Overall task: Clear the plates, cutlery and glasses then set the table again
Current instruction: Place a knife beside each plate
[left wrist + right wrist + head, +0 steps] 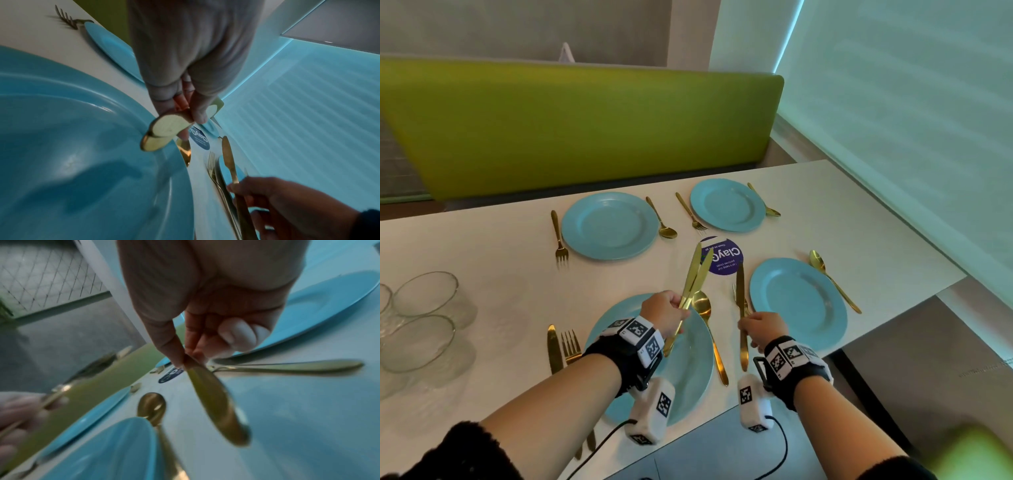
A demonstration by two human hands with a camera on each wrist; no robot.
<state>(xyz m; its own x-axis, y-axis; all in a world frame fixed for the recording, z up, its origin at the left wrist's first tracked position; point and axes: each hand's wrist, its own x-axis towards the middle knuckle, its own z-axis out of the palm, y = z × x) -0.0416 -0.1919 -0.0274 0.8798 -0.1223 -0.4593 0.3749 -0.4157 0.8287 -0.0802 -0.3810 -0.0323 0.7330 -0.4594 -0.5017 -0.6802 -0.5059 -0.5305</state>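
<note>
White worktop [482, 260] stretches in front of a green bench back [571, 126] and carries four blue plates: the near plate [688, 370] under the left wrist, another plate [798, 301] to its right, and two far plates [609, 229] [727, 205] by the bench. Clear glasses [421, 322] stand grouped at the worktop's left edge. A round purple sticker [724, 255] lies between the plates. Gold forks and spoons flank the plates, and a knife [554, 347] and fork [570, 344] lie left of the near plate, a spoon [707, 325] at its right. The left hand [666, 313] grips two gold knives [695, 274] above the near plate, blades pointing away. The right hand [760, 330] pinches a single gold knife [741, 308], raised over a fork [736, 294] beside the right plate.
</note>
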